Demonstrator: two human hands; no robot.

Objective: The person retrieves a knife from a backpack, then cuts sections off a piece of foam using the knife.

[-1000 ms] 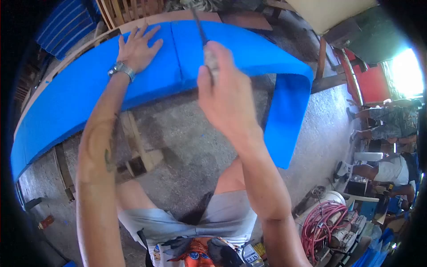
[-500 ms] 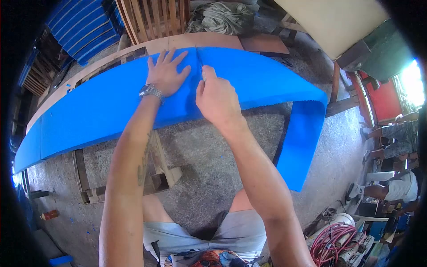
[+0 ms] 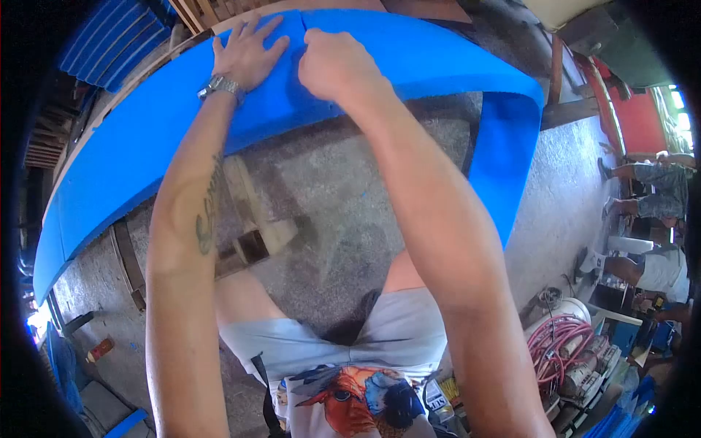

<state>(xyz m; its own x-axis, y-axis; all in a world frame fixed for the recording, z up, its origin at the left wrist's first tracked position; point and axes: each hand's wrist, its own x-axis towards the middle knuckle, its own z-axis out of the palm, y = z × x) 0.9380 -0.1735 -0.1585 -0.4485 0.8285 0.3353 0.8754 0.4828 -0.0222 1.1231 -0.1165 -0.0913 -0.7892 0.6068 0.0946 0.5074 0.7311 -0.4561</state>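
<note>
A long blue foam sheet [image 3: 431, 62] lies across the work surface, its right end bending down over the edge. My left hand [image 3: 248, 58], with a metal watch on the wrist, presses flat on the foam, fingers spread. Just right of it, my right hand [image 3: 339, 66] is closed in a fist around a thin-bladed knife, mostly hidden by the fingers now. A dark slit [image 3: 303, 22] runs in the foam from its far edge toward that fist. Another seam crosses the sheet near its left end.
Wooden framing [image 3: 266, 237] stands beneath the foam above the concrete floor. Blue slatted pieces [image 3: 113, 47] are at the upper left. A coiled pink hose [image 3: 558, 343] lies at the lower right, near other people's legs [image 3: 650, 190]. A bottle [image 3: 100, 350] rests on the floor at left.
The view has tilted down, so the foam and both hands appear higher. My right fist has drawn nearer along the slit, and the knife is less visible. My left hand stays flat on the foam.
</note>
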